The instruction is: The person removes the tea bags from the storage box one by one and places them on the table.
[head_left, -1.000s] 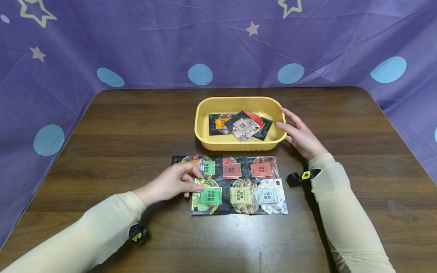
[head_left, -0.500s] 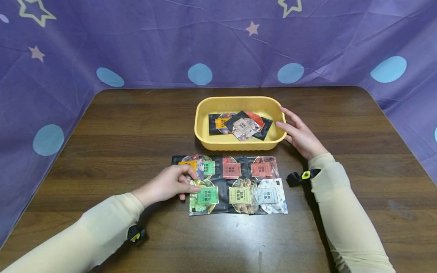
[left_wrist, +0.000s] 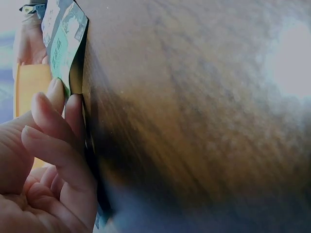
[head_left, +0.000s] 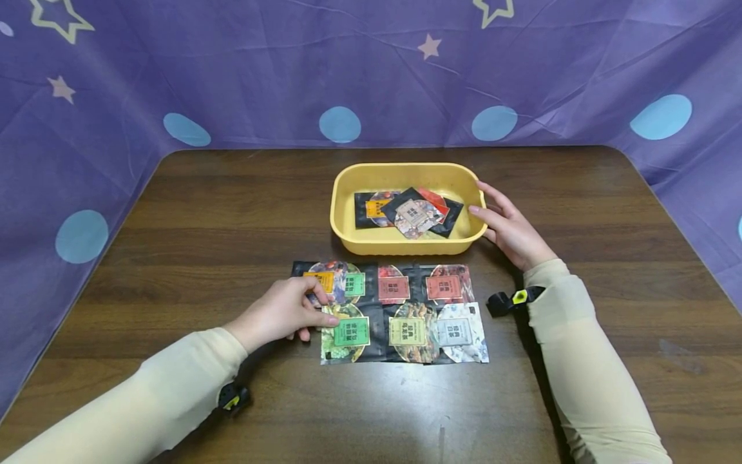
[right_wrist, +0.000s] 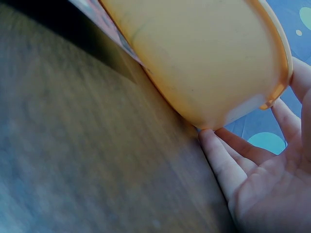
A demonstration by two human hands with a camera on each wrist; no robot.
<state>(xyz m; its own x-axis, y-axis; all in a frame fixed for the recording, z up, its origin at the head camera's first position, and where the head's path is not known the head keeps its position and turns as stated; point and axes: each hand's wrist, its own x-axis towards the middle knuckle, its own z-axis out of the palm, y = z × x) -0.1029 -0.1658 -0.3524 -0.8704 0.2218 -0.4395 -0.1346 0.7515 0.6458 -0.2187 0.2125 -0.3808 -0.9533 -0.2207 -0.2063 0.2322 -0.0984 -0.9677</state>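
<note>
At the near left of the laid-out sachets, my left hand (head_left: 284, 308) pinches the left edge of a green-labelled sachet (head_left: 351, 332). Its thumb lies on top and a finger is underneath, as the left wrist view shows, with that edge slightly raised. My right hand (head_left: 513, 232) grips the right end of a yellow plastic basin (head_left: 406, 247), thumb over the rim and fingers along the outside. Inside the basin lie several loose sachets, including one with a grey label (head_left: 414, 214) and one with an orange label (head_left: 371, 210).
Beside the held sachet lie a yellow-green-labelled sachet (head_left: 408, 332) and a pale blue one (head_left: 455, 332). Behind them is a row with orange (head_left: 320, 281), green (head_left: 355, 283) and red labels (head_left: 444, 287), partly overlapping. A purple curtain (head_left: 394, 71) hangs behind the wooden table (head_left: 203, 212).
The green-labelled sachet has shifted slightly to the left with my left hand, most of it in the first half second. My right hand and the basin have stayed in place.
</note>
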